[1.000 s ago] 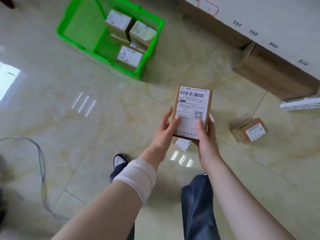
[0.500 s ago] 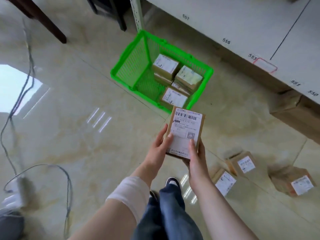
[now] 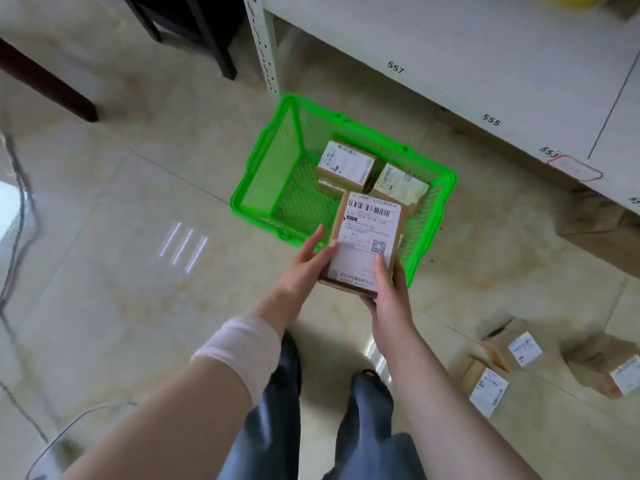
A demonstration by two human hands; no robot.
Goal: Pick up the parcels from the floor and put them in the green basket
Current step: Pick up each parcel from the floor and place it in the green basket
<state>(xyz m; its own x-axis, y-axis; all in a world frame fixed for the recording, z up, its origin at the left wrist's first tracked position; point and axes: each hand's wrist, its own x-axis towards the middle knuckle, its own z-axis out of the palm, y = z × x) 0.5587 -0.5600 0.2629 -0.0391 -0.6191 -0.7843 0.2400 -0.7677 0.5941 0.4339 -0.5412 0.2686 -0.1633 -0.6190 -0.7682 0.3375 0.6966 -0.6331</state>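
A brown parcel [image 3: 367, 233] with a large white barcode label hangs over the near right corner of the green basket [image 3: 263, 171]. My left hand [image 3: 306, 268] holds its left edge, fingers fairly straight and thumb on the label. My right hand [image 3: 389, 292] grips its lower right corner, thumb on top. Two labelled parcels lie in the basket: one [image 3: 346, 162] at the back and another [image 3: 401, 183] to its right. Three more parcels lie on the floor at lower right: one [image 3: 485, 386], a second [image 3: 512, 344], a third [image 3: 609, 368].
A white shelf unit [image 3: 450, 64] with number labels runs along the back right, with large cardboard boxes [image 3: 599, 223] under it. Dark furniture legs [image 3: 194, 32] stand at the upper left. A cable [image 3: 20, 209] trails along the floor at the left. My legs are below.
I have walked closer to the basket. The parcel in both hands has moved from in front of the basket to above its near right corner.
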